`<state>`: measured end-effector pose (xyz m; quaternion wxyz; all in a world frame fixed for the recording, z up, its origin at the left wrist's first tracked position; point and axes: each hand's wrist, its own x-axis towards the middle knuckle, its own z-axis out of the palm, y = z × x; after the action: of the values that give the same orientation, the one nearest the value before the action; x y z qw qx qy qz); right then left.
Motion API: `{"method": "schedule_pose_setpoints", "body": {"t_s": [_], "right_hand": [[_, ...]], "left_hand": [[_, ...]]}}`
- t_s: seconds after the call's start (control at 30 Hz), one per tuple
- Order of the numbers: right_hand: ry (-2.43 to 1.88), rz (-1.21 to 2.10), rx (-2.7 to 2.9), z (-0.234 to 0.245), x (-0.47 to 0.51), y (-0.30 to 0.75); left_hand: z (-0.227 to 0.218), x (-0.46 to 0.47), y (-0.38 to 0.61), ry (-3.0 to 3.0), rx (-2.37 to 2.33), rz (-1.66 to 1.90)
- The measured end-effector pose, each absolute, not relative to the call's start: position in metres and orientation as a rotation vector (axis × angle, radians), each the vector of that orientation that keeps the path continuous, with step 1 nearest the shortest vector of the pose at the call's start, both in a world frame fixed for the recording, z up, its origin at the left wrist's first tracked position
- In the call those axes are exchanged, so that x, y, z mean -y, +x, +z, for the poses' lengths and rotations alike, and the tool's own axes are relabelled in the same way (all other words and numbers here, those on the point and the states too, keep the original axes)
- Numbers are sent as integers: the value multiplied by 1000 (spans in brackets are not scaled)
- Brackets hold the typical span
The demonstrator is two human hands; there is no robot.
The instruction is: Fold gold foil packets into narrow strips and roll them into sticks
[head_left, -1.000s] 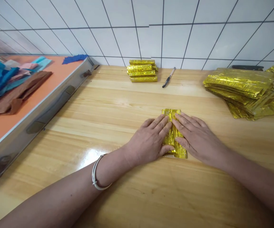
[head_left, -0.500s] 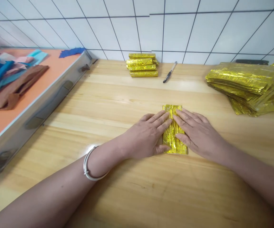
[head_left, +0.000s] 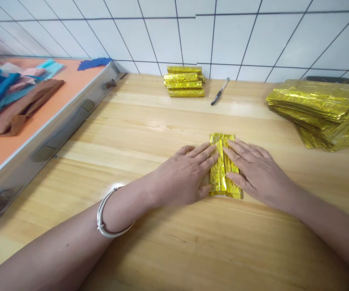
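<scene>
My left hand (head_left: 183, 173) and right hand (head_left: 256, 173), fingers outstretched and flattened, partly hide one folded gold foil sheet (head_left: 218, 178), centre of the pale wooden tabletop (head_left: 162, 250). Far right: gold foil stack (head_left: 310, 101), cut off, sheets uncountable. Far: four gold foil rolls (head_left: 185, 85) countable, others obscured; one black-and-clear pen (head_left: 219, 92).

I classify this as a likely craft workroom: wooden worktable (head_left: 132, 133), tiled wall (head_left: 162, 38), folded gold foil (head_left: 218, 178), stacked foil sheets (head_left: 312, 101).

One head-worn cam, facing forward and down from above, fairly near the table (head_left: 168, 242) (tilted enough that the tiled wall (head_left: 160, 38) only gets the top strip).
</scene>
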<state>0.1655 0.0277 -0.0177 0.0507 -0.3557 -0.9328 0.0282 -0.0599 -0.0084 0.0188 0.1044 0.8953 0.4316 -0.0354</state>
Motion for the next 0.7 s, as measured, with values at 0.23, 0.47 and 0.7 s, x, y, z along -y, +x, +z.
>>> {"method": "schedule_pose_setpoints", "body": {"t_s": [0.23, 0.47, 0.7], "right_hand": [[-1111, 66, 2847, -18, -28, 164], [-1088, 77, 2820, -19, -28, 165], [-1085, 80, 2823, -19, -28, 166]], "left_hand": [[18, 10, -56, 2700, -1163, -10], [15, 11, -58, 2725, -950, 100], [15, 8, -63, 2696, -910, 163]]}}
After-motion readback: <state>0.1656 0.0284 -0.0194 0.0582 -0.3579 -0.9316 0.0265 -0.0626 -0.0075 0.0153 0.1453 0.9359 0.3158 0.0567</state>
